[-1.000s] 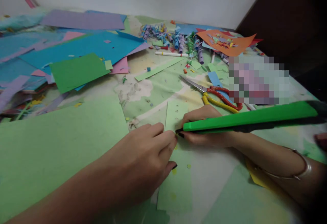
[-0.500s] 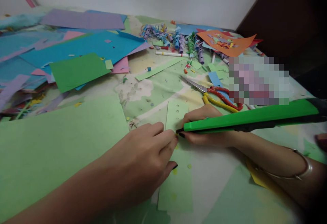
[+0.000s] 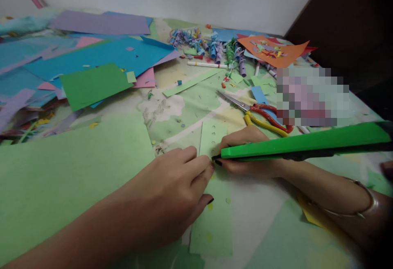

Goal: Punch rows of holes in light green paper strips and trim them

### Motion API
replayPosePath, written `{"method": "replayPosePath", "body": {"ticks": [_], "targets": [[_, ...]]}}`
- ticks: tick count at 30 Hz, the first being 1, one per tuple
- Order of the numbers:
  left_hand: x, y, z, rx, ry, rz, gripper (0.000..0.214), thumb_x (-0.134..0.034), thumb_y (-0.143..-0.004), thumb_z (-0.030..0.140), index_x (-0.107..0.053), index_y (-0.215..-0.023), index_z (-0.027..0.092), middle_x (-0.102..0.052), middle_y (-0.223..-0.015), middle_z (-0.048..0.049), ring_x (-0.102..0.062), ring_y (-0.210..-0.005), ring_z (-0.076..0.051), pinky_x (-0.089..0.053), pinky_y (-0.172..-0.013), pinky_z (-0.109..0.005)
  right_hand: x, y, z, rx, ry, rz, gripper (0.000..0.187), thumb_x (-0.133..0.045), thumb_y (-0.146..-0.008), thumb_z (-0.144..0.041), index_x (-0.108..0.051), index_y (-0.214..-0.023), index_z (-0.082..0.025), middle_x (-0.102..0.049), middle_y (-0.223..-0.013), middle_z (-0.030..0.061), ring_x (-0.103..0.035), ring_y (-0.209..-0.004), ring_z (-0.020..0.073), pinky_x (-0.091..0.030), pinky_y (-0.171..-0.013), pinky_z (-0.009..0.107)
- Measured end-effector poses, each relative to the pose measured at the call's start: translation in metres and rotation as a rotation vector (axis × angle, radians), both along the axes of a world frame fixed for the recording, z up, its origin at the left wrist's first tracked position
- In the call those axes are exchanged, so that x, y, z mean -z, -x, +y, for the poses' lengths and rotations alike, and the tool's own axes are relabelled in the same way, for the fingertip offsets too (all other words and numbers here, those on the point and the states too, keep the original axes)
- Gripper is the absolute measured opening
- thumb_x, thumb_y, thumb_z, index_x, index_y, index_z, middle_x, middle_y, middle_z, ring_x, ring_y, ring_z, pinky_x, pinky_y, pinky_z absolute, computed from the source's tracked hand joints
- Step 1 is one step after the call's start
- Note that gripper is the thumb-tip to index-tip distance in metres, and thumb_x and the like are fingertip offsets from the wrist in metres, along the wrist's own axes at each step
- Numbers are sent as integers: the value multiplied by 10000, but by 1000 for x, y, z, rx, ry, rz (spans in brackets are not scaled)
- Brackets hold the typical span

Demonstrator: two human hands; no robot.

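A narrow light green paper strip (image 3: pixel 221 220) lies lengthwise before me, with small curved marks near its far end and yellow dots further down. My left hand (image 3: pixel 175 191) rests across its left edge, fingers curled together and pressing it to the table. From the other side, my right hand (image 3: pixel 245 154) grips what looks like a green box cutter (image 3: pixel 294 142) with black parts. Its dark tip meets the strip right beside my left fingertips; those fingers partly cover the contact point. A tiny round paper piece (image 3: pixel 228 200) lies on the strip.
Scissors (image 3: pixel 245 107) with red and yellow handles lie just beyond my right hand. A large light green sheet (image 3: pixel 76 179) spreads on the left. Behind are blue sheets (image 3: pixel 101 56), curled paper rolls (image 3: pixel 211 48), a white marker (image 3: pixel 207 64) and an orange sheet (image 3: pixel 273 52) with scraps.
The box cutter's rear end has dipped slightly, while its tip stays at the same spot. My left hand keeps its place on the strip.
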State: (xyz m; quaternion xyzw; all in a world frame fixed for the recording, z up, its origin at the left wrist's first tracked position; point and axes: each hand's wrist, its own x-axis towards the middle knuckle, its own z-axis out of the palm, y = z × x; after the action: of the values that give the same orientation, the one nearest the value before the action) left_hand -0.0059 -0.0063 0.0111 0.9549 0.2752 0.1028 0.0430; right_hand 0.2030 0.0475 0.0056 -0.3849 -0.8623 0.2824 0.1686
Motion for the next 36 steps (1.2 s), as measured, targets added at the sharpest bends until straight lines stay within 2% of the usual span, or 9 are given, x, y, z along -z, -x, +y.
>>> {"method": "replayPosePath", "body": {"ticks": [5, 13, 20, 23, 27, 29, 31, 34, 36], "targets": [[0, 0, -2, -8, 17, -18, 270, -479, -912, 269, -666, -991, 89, -561, -807, -75, -500, -747, -240, -451, -602, -398, -3, 1, -2, -3, 53, -23, 140, -554, -717, -215, -666, -654, -159, -625, -565, -6, -515, -505, 79, -385, -504, 189], [-1, 0, -1, -49, 83, -24, 271, -480, -908, 264, -663, -1014, 94, -573, -826, -69, -514, -767, -240, -457, -617, -399, -2, 1, 1, -27, -25, -30, 124, -547, -694, -201, -628, -612, -155, -592, -526, -8, -471, -484, 72, -364, -499, 197], [-1, 0, 0, -48, 103, -35, 258, -499, -900, 268, -669, -998, 101, -567, -821, -70, -499, -761, -231, -439, -615, -385, -4, 1, -2, 5, 50, -2, 140, -548, -712, -212, -652, -637, -158, -608, -543, -7, -500, -495, 80, -381, -507, 200], [3, 2, 3, -62, 152, -123, 255, -524, -891, 269, -662, -1032, 108, -566, -822, -66, -496, -746, -206, -426, -608, -353, -7, -3, 0, 2, 79, 57, 151, -571, -748, -241, -639, -646, -154, -610, -571, -4, -512, -528, 84, -391, -517, 197], [11, 3, 7, -149, 204, -349, 176, -525, -902, 208, -682, -976, 177, -556, -816, -37, -520, -739, -148, -426, -626, -283, -9, -8, 4, 147, 104, 242, 221, -593, -828, -295, -589, -660, -150, -549, -549, -28, -472, -504, 70, -354, -465, 181], [13, 0, 7, -168, 189, -385, 161, -523, -905, 194, -670, -967, 176, -576, -883, -48, -540, -812, -154, -448, -694, -288, -8, -7, 4, 197, 44, 277, 194, -603, -822, -265, -585, -665, -153, -541, -546, -34, -474, -497, 69, -353, -459, 176], [13, -5, 6, -224, 136, -349, 177, -529, -905, 242, -639, -1001, 142, -586, -981, -85, -534, -916, -199, -459, -794, -349, -5, -7, 4, 167, -74, 274, 132, -599, -809, -215, -601, -693, -153, -590, -600, -20, -526, -546, 79, -393, -506, 175], [9, -15, 2, -449, 47, -205, 423, -575, -848, 455, -583, -1035, 76, -558, -1043, -160, -477, -1015, -311, -433, -858, -497, 1, -9, 4, 12, -316, 219, 102, -552, -848, -203, -641, -848, -152, -684, -782, 22, -622, -713, 111, -453, -648, 191], [5, -24, -2, -586, 33, -115, 579, -581, -772, 602, -566, -998, 69, -537, -1037, -185, -453, -1008, -354, -425, -830, -552, 3, -12, 3, -5, -481, 112, 176, -474, -897, -215, -641, -914, -162, -685, -804, 35, -628, -742, 131, -447, -639, 208]]}}
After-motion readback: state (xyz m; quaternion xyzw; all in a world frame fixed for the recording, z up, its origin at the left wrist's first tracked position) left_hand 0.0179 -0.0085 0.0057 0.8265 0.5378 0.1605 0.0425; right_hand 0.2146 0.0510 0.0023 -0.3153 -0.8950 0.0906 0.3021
